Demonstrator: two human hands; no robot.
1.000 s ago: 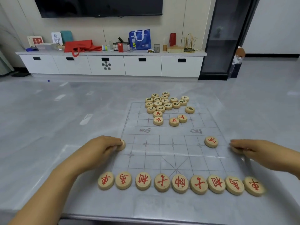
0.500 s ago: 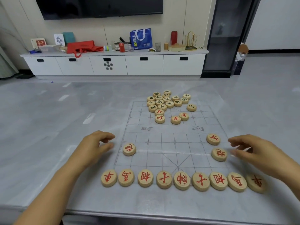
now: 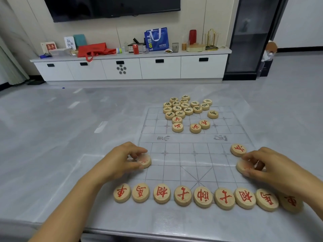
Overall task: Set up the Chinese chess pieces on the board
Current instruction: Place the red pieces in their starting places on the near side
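**Chinese chess set-up, head view.** The board (image 3: 181,159) is a thin, clear sheet printed with pale grey grid lines, two grey river characters and a palace crossed by diagonals. It lies flat on the grey marbled table (image 3: 52,137).

The pieces are pale wooden discs, each with a character engraved on its top face and filled in red or black. The near row (image 3: 202,197) is nine red-lettered discs set side by side along the board's near edge; the rightmost is partly hidden by the right forearm.

The left hand (image 3: 120,159) rests at the board's left edge. Its thumb and curled fingers pinch the left disc (image 3: 145,161), which lies flat on the sheet with its red character blurred. The right hand (image 3: 274,165) rests at the right edge, index finger and thumb closed round the right disc (image 3: 243,166), also flat and blurred. The red soldier (image 3: 238,149) lies just beyond the right disc, beside the index fingertip.

Across the river, four red discs (image 3: 177,127) lie loose beside the black heap (image 3: 185,107), a tight cluster of black-lettered discs straddling the board's far edge. A lone black disc (image 3: 212,114) sits a little to the heap's right.

Behind stands a white cabinet (image 3: 157,70) bearing a blue bag (image 3: 157,39) and a red bag (image 3: 96,49).
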